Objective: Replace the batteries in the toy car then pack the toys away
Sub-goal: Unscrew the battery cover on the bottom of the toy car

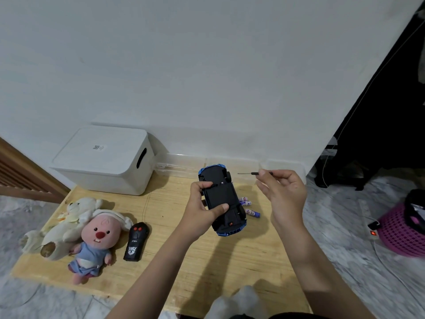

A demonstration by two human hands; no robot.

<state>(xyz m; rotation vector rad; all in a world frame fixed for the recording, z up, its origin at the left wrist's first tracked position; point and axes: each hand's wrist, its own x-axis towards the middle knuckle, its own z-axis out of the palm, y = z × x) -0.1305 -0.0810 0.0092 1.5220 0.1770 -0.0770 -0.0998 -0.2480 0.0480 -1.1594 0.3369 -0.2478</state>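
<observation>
Toy car (pixel 222 199): belly-up above the tabletop (pixel 174 261), clasped by the left hand (pixel 202 208); long axis runs 11 to 5 o'clock.
Right hand (pixel 284 192): grip pinches a thin screwdriver (pixel 253 173), tip pointing 9 o'clock at the car's underside, close.
Batteries (pixel 249 207): on the tabletop, 3 o'clock of the car.
Room: white storage box (pixel 103 162) at 10 o'clock, by the wall.

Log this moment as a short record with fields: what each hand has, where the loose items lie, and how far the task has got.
left hand: grips the upside-down blue toy car with black underside
right hand: pinches a thin black screwdriver, tip toward the car
batteries: purple-and-white cells on the wooden mat, beside the car
unpacked: black remote control, pink plush doll, cream teddy bear
white lidded storage box: closed
</observation>
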